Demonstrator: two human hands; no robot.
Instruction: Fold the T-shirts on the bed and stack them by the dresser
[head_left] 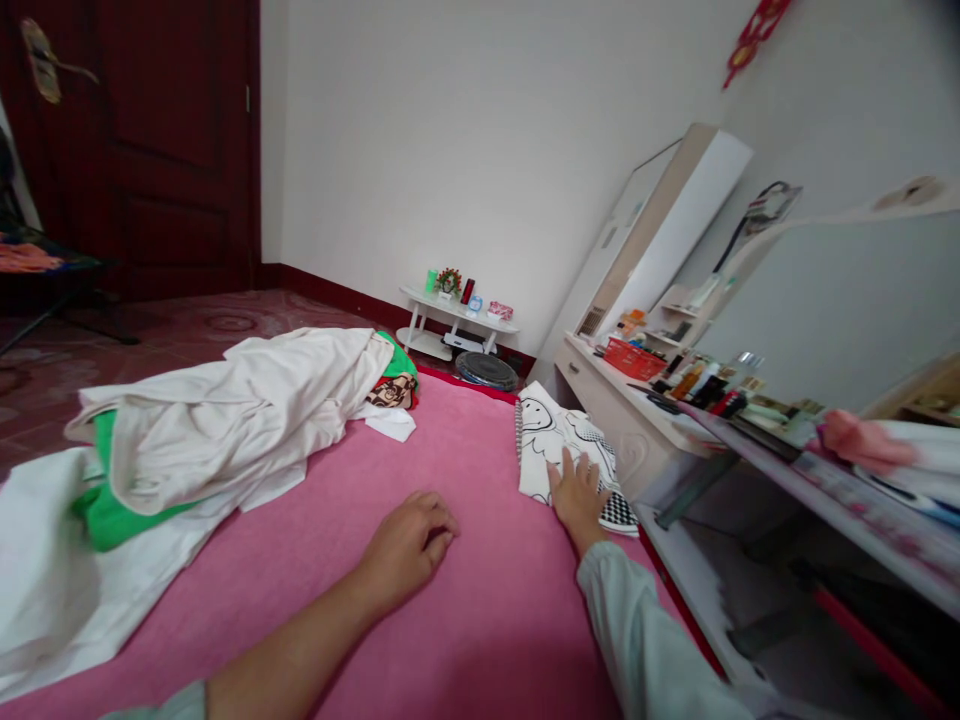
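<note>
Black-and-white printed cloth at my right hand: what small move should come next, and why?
I'd probably leave the printed cloth and reach the left hand toward the rumpled white fabric. The cloth looks folded near the edge of the pink cover, the right hand spreads over it, and the left seems empty.

Lies folded as a white cloth (551,428) with black drawings and checks, along the right edge of the pink cover (495,600), near its far corner.

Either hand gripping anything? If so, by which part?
Nothing visibly held: right hand spread over the patterned cloth; left hand loosely curled, apparently empty.
</note>
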